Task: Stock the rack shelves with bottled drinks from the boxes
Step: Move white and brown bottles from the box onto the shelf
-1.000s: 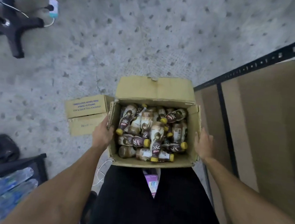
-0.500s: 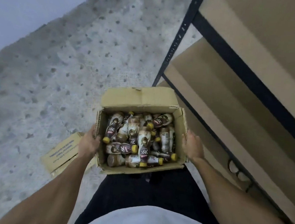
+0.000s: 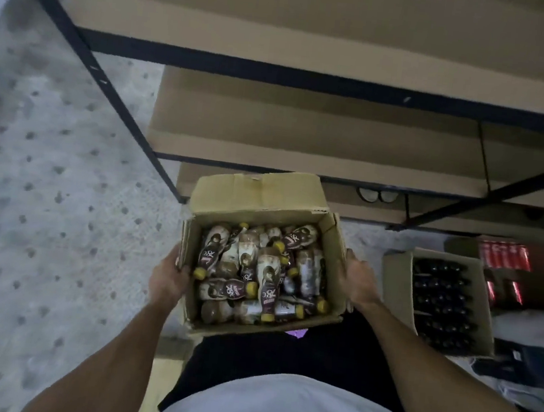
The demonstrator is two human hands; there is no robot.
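An open cardboard box [image 3: 258, 194] hangs in front of my waist, carried off the floor. It is filled with several brown bottled drinks [image 3: 258, 268] with yellow caps, lying jumbled. My left hand [image 3: 167, 275] grips the box's left wall, fingers curled over its rim. My right hand [image 3: 358, 283] grips the right wall the same way. Straight ahead stands the black metal rack [image 3: 279, 74] with brown board shelves [image 3: 305, 142], seen from above in several tiers.
On the floor to the right sits a second open box [image 3: 394, 280] of dark bottles, with a pack of red cans [image 3: 501, 262] behind it. The rack's slanted black post [image 3: 108, 85] crosses the left. Speckled grey floor [image 3: 42, 213] spreads left.
The box has stayed in both hands while I turned right toward the rack. The rack now fills the view ahead, and the boxes on the right floor have come into sight.
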